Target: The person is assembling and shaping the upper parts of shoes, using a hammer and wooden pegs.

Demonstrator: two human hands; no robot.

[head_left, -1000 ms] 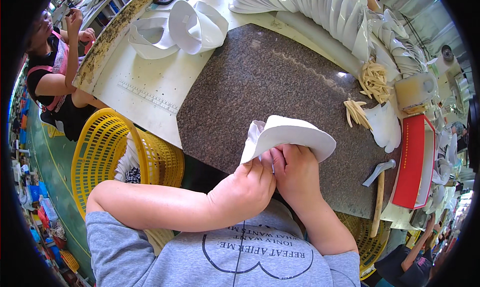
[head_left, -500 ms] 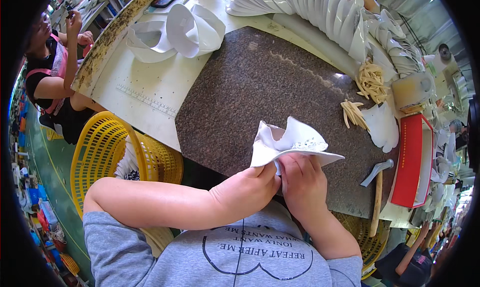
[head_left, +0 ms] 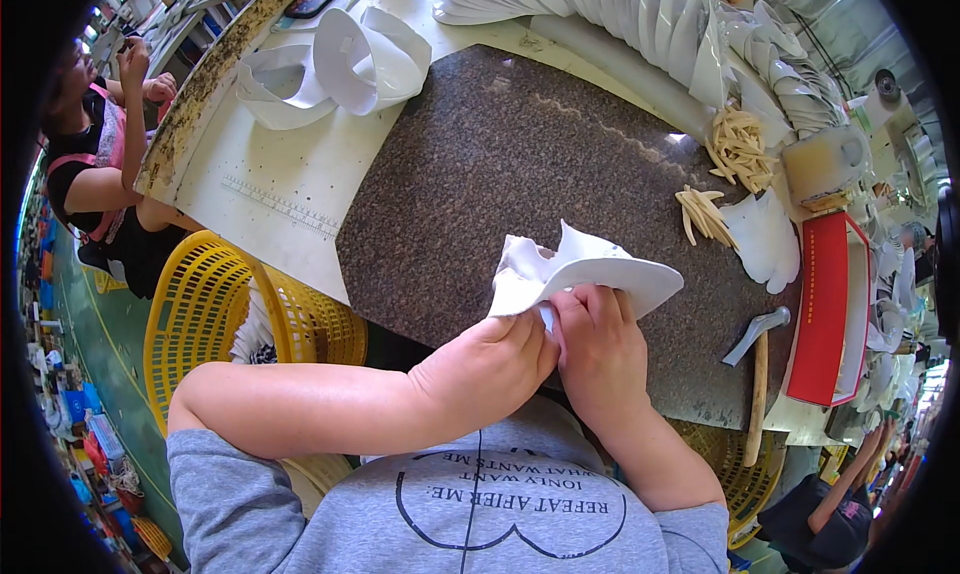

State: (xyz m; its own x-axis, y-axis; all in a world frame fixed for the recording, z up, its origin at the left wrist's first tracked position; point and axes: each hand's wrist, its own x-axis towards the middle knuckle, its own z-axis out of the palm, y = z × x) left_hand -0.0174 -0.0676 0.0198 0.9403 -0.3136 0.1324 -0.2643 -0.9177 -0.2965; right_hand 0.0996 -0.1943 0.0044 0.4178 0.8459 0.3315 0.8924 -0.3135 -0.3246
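- While you look down through the head view, your left hand (head_left: 495,359) and right hand (head_left: 598,346) sit side by side at the near edge of the dark speckled stone slab (head_left: 500,164), both closed on the same white sheet piece (head_left: 575,269).
- Your left hand's fingers are curled shut, pinching the crumpled left part of the piece; your right hand's fingers are folded over its near edge, gripping it too.
- That white sheet piece is held just above the slab, its right part spread flat and its left part bunched upward.
- On the pale tabletop (head_left: 270,184) beyond the slab lie curved white pieces (head_left: 340,64), and a fanned row of white pieces (head_left: 640,14) runs along the far edge.
- To your right you have pale sticks (head_left: 705,214), a red tray (head_left: 830,314) and a wooden-handled hammer (head_left: 757,374).
- A yellow basket (head_left: 220,304) stands at your left, below the tabletop.
- Another person (head_left: 95,164) sits at the far left.
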